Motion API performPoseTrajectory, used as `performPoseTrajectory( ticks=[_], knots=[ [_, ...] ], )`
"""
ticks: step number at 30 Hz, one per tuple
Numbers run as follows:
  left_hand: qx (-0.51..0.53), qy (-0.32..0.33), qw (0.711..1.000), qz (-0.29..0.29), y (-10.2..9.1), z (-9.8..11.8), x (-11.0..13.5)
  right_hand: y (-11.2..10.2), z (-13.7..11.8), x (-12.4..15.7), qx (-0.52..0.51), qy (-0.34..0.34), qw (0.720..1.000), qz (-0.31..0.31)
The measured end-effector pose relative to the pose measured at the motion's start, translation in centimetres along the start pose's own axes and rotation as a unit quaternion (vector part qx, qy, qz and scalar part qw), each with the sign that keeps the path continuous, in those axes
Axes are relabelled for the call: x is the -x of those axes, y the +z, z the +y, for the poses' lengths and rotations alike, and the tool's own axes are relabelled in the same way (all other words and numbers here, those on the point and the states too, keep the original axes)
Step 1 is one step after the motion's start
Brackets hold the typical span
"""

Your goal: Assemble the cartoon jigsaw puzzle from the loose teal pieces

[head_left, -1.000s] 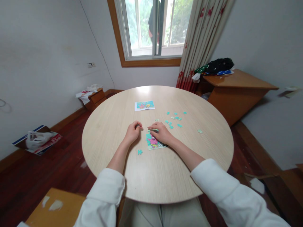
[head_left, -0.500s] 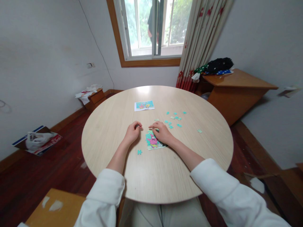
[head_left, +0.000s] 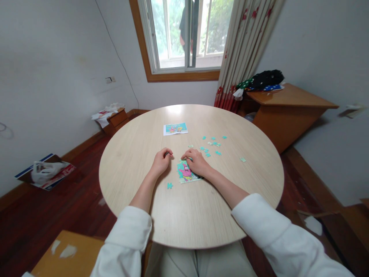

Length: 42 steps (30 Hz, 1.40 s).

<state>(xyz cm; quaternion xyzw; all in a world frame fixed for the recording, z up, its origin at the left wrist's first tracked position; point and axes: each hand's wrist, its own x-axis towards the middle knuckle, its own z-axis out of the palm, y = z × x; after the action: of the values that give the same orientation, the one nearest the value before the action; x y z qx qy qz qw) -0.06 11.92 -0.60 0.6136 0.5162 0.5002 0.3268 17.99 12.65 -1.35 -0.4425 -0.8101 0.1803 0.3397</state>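
A partly built jigsaw puzzle (head_left: pixel 186 172), teal with a pink figure, lies on the round wooden table (head_left: pixel 144 154) in front of me. My right hand (head_left: pixel 197 162) rests on its upper right part, fingers curled and pressing at the top edge. Just to the left, my left hand (head_left: pixel 161 161) is closed in a loose pinch on a small dark piece at its fingertips. One loose teal piece (head_left: pixel 170 186) lies below my left hand. Several more loose teal pieces (head_left: pixel 211 146) are scattered beyond my right hand.
A printed reference picture (head_left: pixel 175 128) lies further back on the table. A single piece (head_left: pixel 243 159) sits off to the right. A wooden desk (head_left: pixel 288 105) with dark cloth stands at right, a curtain and window behind. A person stands outside the window (head_left: pixel 186 27).
My right hand's fingers have curled in slightly at the puzzle's top edge. The left hand has stayed where it was.
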Motion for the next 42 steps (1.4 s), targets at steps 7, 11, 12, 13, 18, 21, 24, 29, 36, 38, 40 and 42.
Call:
performPoseTrajectory(
  ticks=[7, 11, 12, 13, 18, 21, 24, 29, 36, 38, 40, 42],
  knots=[
    [0.003, -0.002, 1.0, -0.002, 0.0, -0.2, -0.1, -0.1, 0.0, 0.1, 0.013, 0.0, 1.0, -0.014],
    [0.006, -0.002, 1.0, -0.001, 0.0, -0.2, 0.0, -0.1, -0.1, 0.1, 0.005, -0.003, 1.0, -0.006],
    [0.004, -0.001, 1.0, 0.0, 0.0, -0.2, 0.0, -0.1, -0.1, 0.1, 0.006, -0.004, 1.0, -0.006],
    [0.003, 0.0, 1.0, 0.0, 0.0, -0.2, 0.0, -0.1, -0.1, 0.1, 0.007, -0.003, 1.0, -0.007],
    [-0.001, 0.004, 1.0, -0.002, 0.0, -0.2, -0.1, -0.2, -0.3, 0.2, 0.012, -0.006, 1.0, -0.006],
    [-0.005, 0.003, 1.0, -0.002, -0.1, -0.2, -0.1, -0.4, -0.6, 0.3, 0.019, -0.001, 1.0, -0.014],
    [-0.001, 0.001, 1.0, 0.0, 0.0, -0.2, -0.1, -0.5, -0.9, 0.4, 0.025, 0.004, 1.0, -0.018],
    [0.002, -0.002, 1.0, 0.0, 0.0, -0.2, -0.1, -0.5, -1.1, 0.4, 0.02, 0.004, 1.0, -0.007],
    [0.048, -0.028, 0.998, 0.008, -0.1, -0.3, -0.2, -2.6, 0.2, -0.2, -0.096, 0.01, 0.983, 0.154],
    [0.069, -0.036, 0.997, 0.01, -0.1, -0.2, -0.2, -3.7, 1.0, -0.4, -0.126, 0.044, 0.97, 0.203],
    [0.088, -0.046, 0.995, 0.018, -0.1, -0.1, -0.2, -4.8, 1.9, -0.5, -0.146, 0.088, 0.954, 0.246],
    [0.112, -0.061, 0.991, 0.028, -0.1, 0.1, -0.2, -5.7, 2.6, -0.6, -0.16, 0.119, 0.942, 0.27]
  ],
)
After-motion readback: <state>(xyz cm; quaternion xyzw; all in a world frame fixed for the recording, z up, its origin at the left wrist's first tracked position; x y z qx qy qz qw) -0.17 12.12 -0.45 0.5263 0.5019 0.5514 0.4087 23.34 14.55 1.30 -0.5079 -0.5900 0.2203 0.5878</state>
